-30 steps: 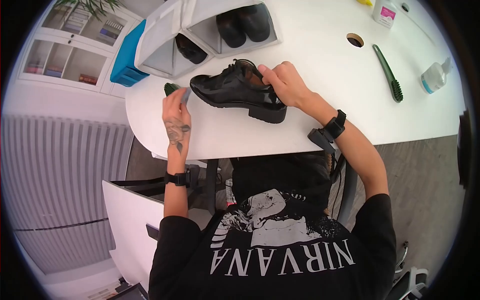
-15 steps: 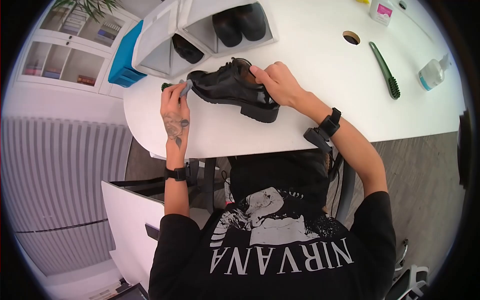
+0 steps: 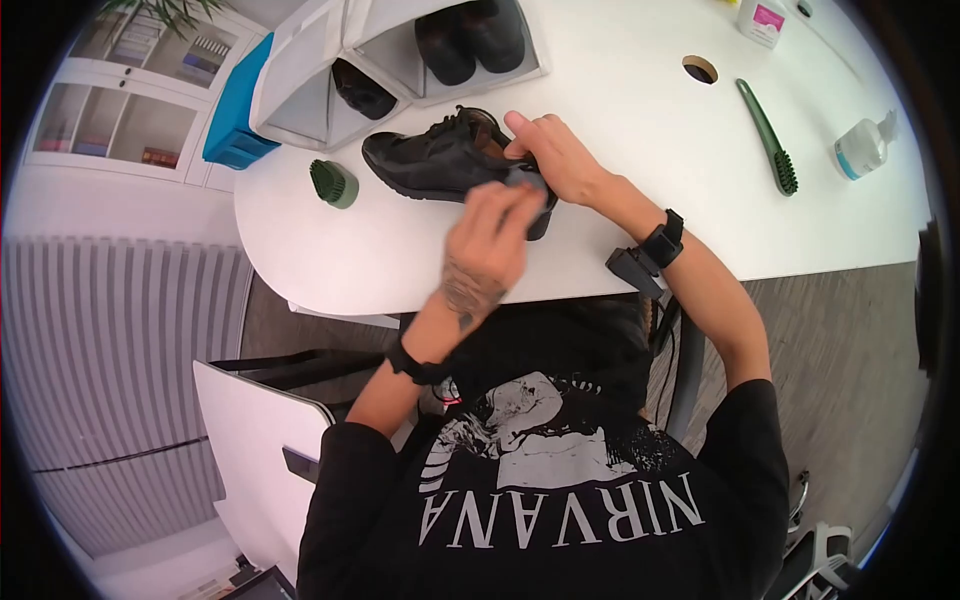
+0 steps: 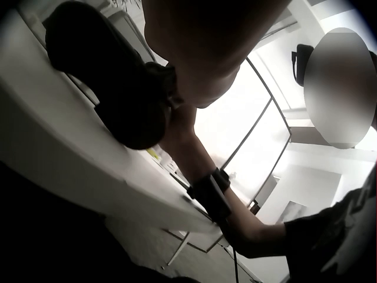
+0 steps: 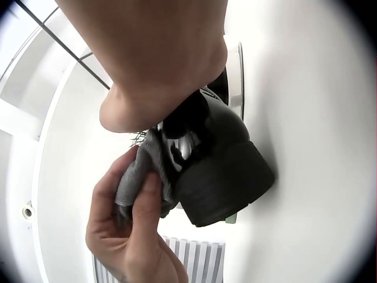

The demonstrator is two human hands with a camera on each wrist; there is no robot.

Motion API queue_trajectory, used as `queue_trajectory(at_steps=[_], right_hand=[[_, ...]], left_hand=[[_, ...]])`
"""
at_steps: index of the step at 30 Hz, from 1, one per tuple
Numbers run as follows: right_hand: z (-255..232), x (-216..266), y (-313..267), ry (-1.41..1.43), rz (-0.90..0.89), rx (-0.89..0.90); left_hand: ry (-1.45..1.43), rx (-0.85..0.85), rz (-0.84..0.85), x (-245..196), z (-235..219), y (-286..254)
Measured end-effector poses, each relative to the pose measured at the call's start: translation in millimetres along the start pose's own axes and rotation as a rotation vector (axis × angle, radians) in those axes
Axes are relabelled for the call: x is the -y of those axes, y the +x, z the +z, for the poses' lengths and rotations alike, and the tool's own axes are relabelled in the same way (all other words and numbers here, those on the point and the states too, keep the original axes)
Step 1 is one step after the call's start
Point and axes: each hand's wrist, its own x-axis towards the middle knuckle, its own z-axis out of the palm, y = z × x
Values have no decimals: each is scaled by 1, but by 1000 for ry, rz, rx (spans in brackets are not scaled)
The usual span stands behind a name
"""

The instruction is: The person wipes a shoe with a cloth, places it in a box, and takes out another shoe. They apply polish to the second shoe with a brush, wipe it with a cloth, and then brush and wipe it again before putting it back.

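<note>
A glossy black lace-up shoe [image 3: 425, 163] points toward the left of the white table. My right hand [image 3: 565, 160] grips it by the collar above the heel, thumb up at the opening. In the right wrist view the shoe's thick black heel [image 5: 227, 183] faces the camera. My left hand [image 3: 490, 240], blurred in the head view, pinches a folded grey cloth [image 5: 138, 177] between thumb and fingers. The cloth lies against the back of the shoe, just under the right hand. In the left wrist view the shoe [image 4: 106, 65] appears as a dark shape.
A green round brush [image 3: 334, 184] stands left of the toe. Behind are grey-white shoe boxes [image 3: 400, 100] with black shoes inside and a blue box [image 3: 236, 125]. To the right are a long green brush [image 3: 768, 140], a pump bottle [image 3: 862, 148], a white bottle [image 3: 763, 22] and a table hole [image 3: 700, 69].
My left hand has moved with the cloth from the toe end rightward to the heel, uncovering the round brush. My right hand keeps its grip on the shoe, which has shifted slightly left.
</note>
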Motion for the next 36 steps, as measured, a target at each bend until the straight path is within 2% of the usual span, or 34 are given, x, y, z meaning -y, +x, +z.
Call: queue_trajectory(at_steps=[1, 2, 4, 6, 8, 9, 11, 12, 13, 14, 16, 17, 20, 22, 24, 25, 27, 28, 30, 32, 34, 36], right_hand=[[0, 4, 1, 27, 0, -43], [-3, 5, 5, 52, 97, 39], [-12, 7, 16, 98, 285, 205], [-13, 26, 19, 46, 192, 121], [-10, 36, 20, 7, 126, 102], [-7, 35, 19, -9, 108, 119], [-7, 39, 21, -44, 96, 157], [-2, 39, 16, -24, 103, 149], [5, 33, 9, -9, 105, 135], [-1, 25, 18, -14, 104, 76], [-4, 29, 17, -42, 92, 87], [-2, 27, 17, -60, 66, 70], [-3, 31, 22, -43, 70, 101], [-1, 36, 17, -27, 52, 119], [-1, 38, 17, -46, -53, 127], [-1, 35, 17, -92, -31, 166], [-8, 34, 23, -118, 11, 178], [-10, 33, 22, -129, 47, 184], [-4, 30, 18, -63, -1, 58], [1, 30, 17, 11, -10, 12], [2, 32, 17, 88, 35, 11], [5, 31, 17, 71, 38, 26]], left_hand=[[40, 13, -1, 17, -11, 2], [79, 26, 3, 36, -22, 5], [78, 28, -165, 74, -39, 2], [171, 72, -227, 113, -57, -1], [106, 229, -265, 155, -77, -2], [171, 304, -245, 167, -87, 3], [381, 340, -152, 227, -106, -13], [489, 359, -105, 244, -113, -18], [440, 399, -166, 239, -123, -10], [347, 286, -232, 229, -124, 21], [116, 120, -459, 169, -107, 23], [-2, 191, -371, 152, -103, 25], [37, 303, -208, 149, -86, 11], [114, 366, -353, 184, -94, 8], [381, 460, -316, 210, -105, 11], [327, 347, -351, 210, -106, 11], [213, 136, -396, 174, -108, 28], [188, 90, -362, 154, -103, 37], [127, -2, -340, 106, -81, 35], [14, 38, -401, 75, -50, 23], [137, 4, -259, 49, -26, 17], [95, -45, -266, 38, -15, 12]])
